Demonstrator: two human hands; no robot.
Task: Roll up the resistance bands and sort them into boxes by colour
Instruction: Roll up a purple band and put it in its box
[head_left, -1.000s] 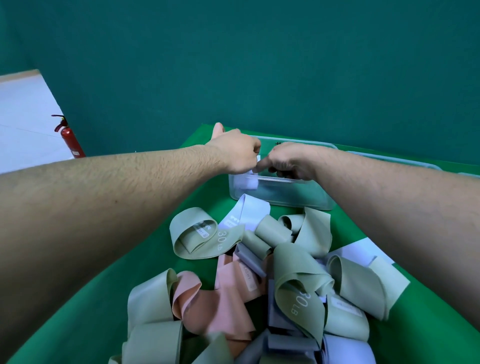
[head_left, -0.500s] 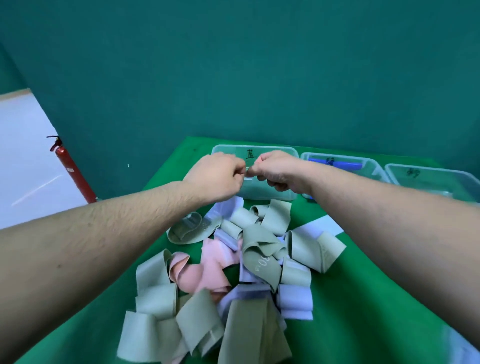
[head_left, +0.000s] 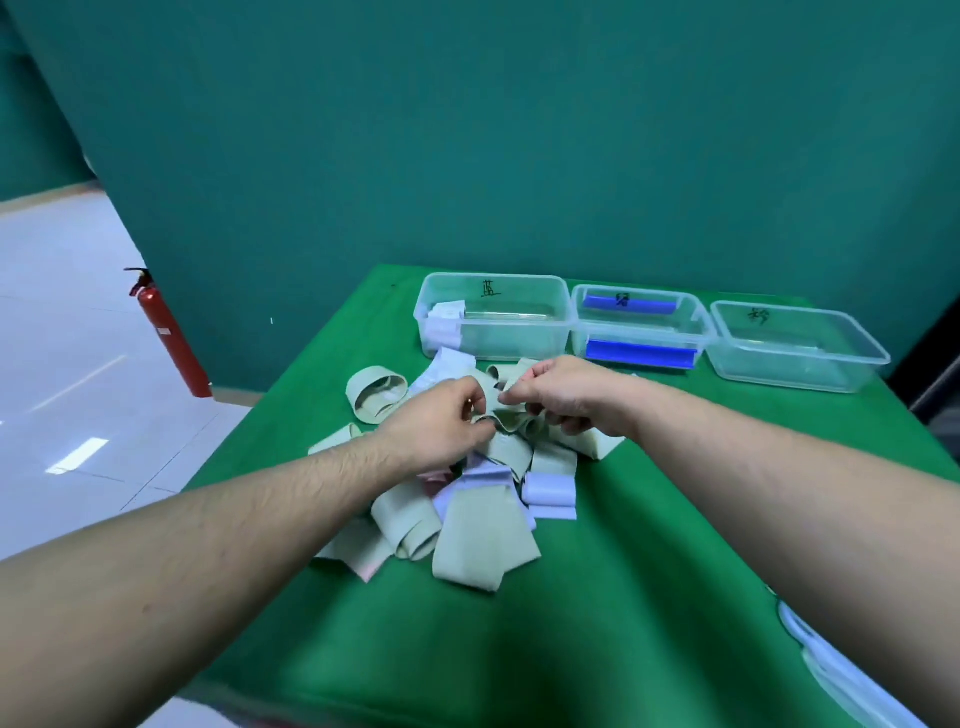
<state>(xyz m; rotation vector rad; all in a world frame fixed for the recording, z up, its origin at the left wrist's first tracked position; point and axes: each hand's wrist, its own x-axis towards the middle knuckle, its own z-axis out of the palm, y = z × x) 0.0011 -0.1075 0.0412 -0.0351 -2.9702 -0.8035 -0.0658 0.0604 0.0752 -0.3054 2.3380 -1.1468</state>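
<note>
Where hands (head_left: 439, 428) pinch: perhaps rubbery band (head_left: 506, 418).

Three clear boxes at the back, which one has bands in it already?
The left box, nearest the table's left edge: pale lilac rolled bands lie at its left end. The middle box and right box show no bands.

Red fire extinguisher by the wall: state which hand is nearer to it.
Left. The left hand lies toward the red fire extinguisher; the right hand is beyond it.

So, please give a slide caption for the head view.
Both hands pinch a green band above the pile, before three boxes.
</note>
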